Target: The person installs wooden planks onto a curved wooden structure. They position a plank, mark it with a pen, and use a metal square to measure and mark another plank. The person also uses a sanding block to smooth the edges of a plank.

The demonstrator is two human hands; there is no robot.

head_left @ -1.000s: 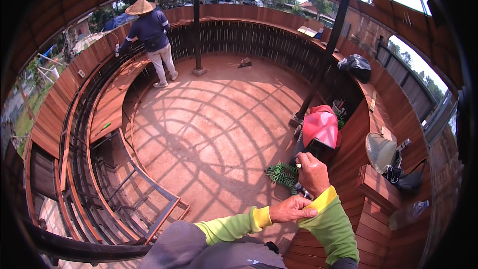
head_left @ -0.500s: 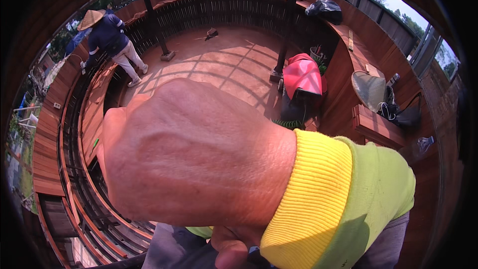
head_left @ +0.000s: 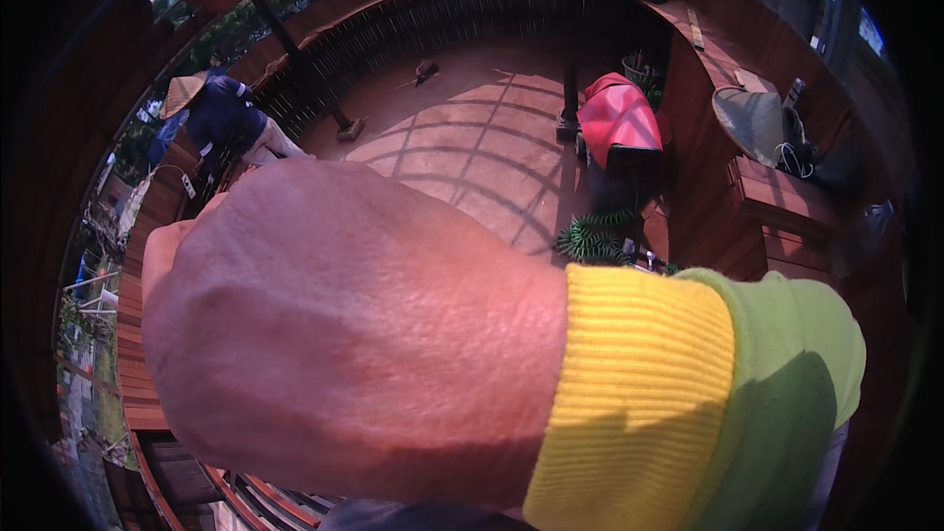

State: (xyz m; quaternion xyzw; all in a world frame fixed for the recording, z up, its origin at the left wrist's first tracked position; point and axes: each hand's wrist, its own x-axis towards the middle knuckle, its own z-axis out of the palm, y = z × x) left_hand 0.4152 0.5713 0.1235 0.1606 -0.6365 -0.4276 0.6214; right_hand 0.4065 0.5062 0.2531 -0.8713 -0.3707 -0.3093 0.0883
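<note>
My right hand [head_left: 354, 334] fills the middle of the picture, very close, with its back toward me. It reaches in from the right out of a yellow ribbed cuff [head_left: 644, 383] and a green sleeve [head_left: 801, 354]. Its knuckles are bent at the left edge and the fingers curl away out of sight, so the hand looks closed. Whatever the fingers hold, if anything, is hidden behind the hand. My left hand is not in view. Below the wrist shows a strip of dark trouser leg [head_left: 413, 516].
A curved wooden bench and wall ring a reddish floor [head_left: 472, 108]. Far left, a person in a straw hat [head_left: 226, 123] bends over the bench. To the right are a red cover [head_left: 619, 118], a green coiled hose [head_left: 595, 236], stacked boards [head_left: 787, 192] and a woven hat [head_left: 747, 123]. Dark posts stand beyond.
My right hand has shifted left and looks larger. The left hand, partly seen below it before, is gone from view. The view has tilted, and the person at far left bends lower.
</note>
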